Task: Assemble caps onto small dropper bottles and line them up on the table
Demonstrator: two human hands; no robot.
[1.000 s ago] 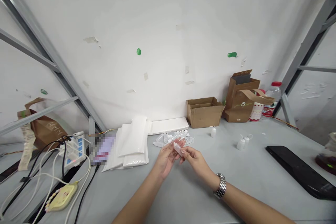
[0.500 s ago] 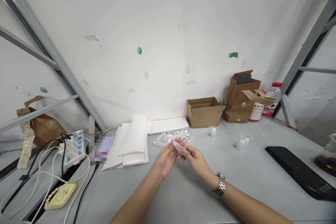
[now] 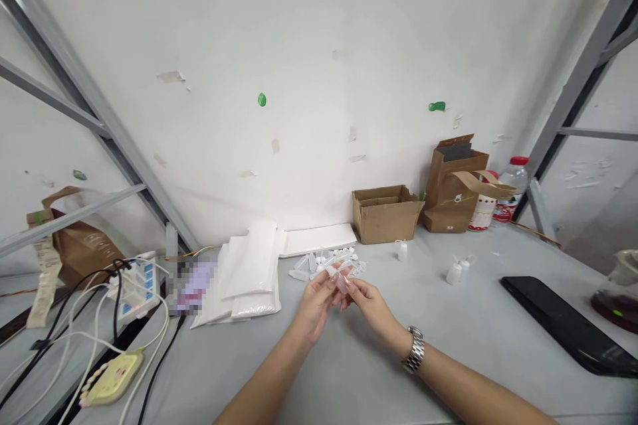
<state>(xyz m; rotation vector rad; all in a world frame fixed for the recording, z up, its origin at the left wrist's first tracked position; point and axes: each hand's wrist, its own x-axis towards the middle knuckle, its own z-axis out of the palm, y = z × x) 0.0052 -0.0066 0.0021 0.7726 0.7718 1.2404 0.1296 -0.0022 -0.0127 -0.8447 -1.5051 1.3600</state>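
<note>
My two hands, left [image 3: 315, 301] and right [image 3: 371, 306], pinch a tiny clear tube [image 3: 340, 281] over the gray table [image 3: 349, 372] by a white wall [image 3: 309, 46]; its end is hidden.

Brightness: bright and even; the white wall [image 3: 309, 26] is nearly washed out.
Source: diffuse light from above, no lamp in view.
Shadows: soft and faint on the bench [image 3: 349, 372].
Glare: dull sheen on the black tray [image 3: 568, 325].
Distortion: wide-angle; the metal struts [image 3: 90, 106] splay outward at the edges.
Focus: the small clear piece [image 3: 341, 279] pinched by the left hand [image 3: 319, 299] and right hand [image 3: 371, 304] looks soft; a pixelated patch [image 3: 192, 282] sits further left.
</note>
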